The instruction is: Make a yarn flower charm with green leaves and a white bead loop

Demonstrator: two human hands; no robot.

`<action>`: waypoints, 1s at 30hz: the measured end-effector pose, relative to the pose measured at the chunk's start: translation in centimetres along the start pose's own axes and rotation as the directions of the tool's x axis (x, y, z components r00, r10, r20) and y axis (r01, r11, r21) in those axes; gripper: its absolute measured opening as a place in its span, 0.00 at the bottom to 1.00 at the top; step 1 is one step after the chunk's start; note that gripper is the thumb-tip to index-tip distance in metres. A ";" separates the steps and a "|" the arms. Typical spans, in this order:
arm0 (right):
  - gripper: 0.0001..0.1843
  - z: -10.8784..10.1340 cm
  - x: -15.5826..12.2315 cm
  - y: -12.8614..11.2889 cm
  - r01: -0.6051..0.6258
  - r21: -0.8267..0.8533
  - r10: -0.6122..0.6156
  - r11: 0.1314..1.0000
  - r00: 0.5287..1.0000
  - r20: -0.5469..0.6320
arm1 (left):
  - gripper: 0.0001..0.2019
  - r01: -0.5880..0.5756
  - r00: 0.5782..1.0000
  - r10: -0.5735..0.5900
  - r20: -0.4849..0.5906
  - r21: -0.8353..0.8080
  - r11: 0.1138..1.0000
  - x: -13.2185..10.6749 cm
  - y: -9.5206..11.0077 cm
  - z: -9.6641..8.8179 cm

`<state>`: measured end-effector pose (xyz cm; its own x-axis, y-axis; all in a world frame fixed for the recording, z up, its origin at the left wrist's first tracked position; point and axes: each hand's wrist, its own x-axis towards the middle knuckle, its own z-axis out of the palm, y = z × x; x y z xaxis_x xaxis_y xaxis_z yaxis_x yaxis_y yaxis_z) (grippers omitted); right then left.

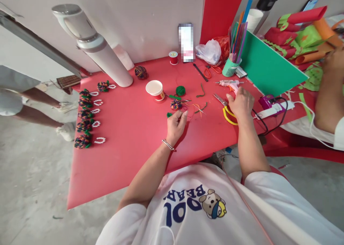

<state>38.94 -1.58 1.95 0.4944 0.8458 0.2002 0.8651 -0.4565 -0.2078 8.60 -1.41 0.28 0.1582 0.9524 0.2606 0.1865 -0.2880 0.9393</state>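
My left hand [176, 127] is closed, fingers curled and thumb alongside, just below a small multicoloured yarn bundle [176, 104]. Fine red and orange thread [197, 106] lies by its fingertips; whether they pinch any is too small to tell. My right hand [243, 102] hovers by the yellow-handled scissors [228, 115] and the pink glue gun [228, 83], thumb apart from its bent fingers. Its fingertips partly hide the glue gun's handle. A green-handled crochet hook [174, 97] and a green yarn ball [180, 91] lie beyond my left hand, with green yarn snippets [201, 91] nearby.
A paper cup [154, 89], tall white flask [107, 51], thread spool [173, 58] and phone [186, 42] stand farther back. Several yarn bundles with bead loops [84, 125] line the left edge. Right are a green board [271, 66], power strip [276, 109] and another person's arm [329, 91].
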 end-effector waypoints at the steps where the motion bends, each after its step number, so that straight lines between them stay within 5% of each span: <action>1: 0.32 -0.1 0.2 0.1 -0.012 0.000 0.012 1.000 1.000 -0.001 | 0.29 0.007 1.000 -0.007 -0.004 -0.004 1.000 0.0 0.0 0.0; 10: 0.33 -0.9 0.5 0.4 0.076 -0.043 -0.077 0.996 0.997 -0.022 | 0.29 -0.010 1.000 0.010 0.003 -0.006 1.000 -0.2 0.0 0.3; 14: 0.26 -2.0 -0.6 -2.8 0.164 0.291 -0.159 0.943 0.987 -0.041 | 0.30 -0.014 1.000 0.014 -0.010 -0.019 1.000 -0.1 0.1 0.4; 16: 0.27 -2.1 -2.0 -5.9 0.300 0.623 -0.395 0.722 0.918 0.016 | 0.31 -0.012 0.999 0.011 -0.042 -0.021 1.000 0.1 0.1 0.3; 18: 0.32 -1.9 -3.6 -9.2 0.294 0.842 -0.679 0.453 0.726 0.112 | 0.29 -0.008 0.996 0.005 -0.084 -0.029 1.000 0.3 0.0 0.0; 19: 0.32 -1.8 -4.3 -10.7 0.280 0.885 -0.755 0.372 0.646 0.113 | 0.28 -0.003 0.995 -0.001 -0.104 -0.038 0.999 0.4 0.0 -0.3; 21: 0.31 -1.3 -5.1 -13.0 0.313 0.893 -0.805 0.325 0.587 0.087 | 0.26 0.012 0.990 -0.021 -0.139 -0.067 0.998 0.8 0.0 -0.9; 30: 0.09 2.4 -4.4 -14.5 0.268 0.924 -0.726 0.272 0.688 0.014 | 0.33 0.057 0.978 -0.083 -0.193 -0.140 0.989 1.6 -1.1 -1.6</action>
<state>24.00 2.02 1.83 -0.2890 0.9169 0.2754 0.2898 0.3579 -0.8877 7.09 0.56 0.02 -0.0480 0.9744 0.2195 0.0580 -0.2167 0.9745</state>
